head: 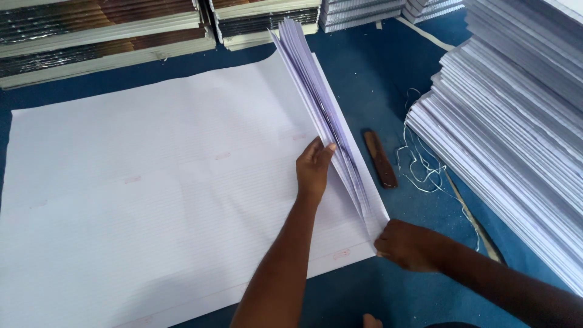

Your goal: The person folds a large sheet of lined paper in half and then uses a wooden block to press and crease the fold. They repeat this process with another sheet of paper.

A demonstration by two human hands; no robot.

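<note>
A large stack of ruled white sheets lies flat on a blue surface. Along its right edge a fan of lifted sheets stands up at an angle. My left hand presses against the inner side of the fan, fingers slipped under the raised sheets. Near the stack's front right corner, my right hand pinches the lower edges of the fanned sheets.
A dark brown wooden stick lies on the blue surface right of the sheets, beside loose white string. Tall piles of folded paper fill the right side. Stacks of bound books line the far edge.
</note>
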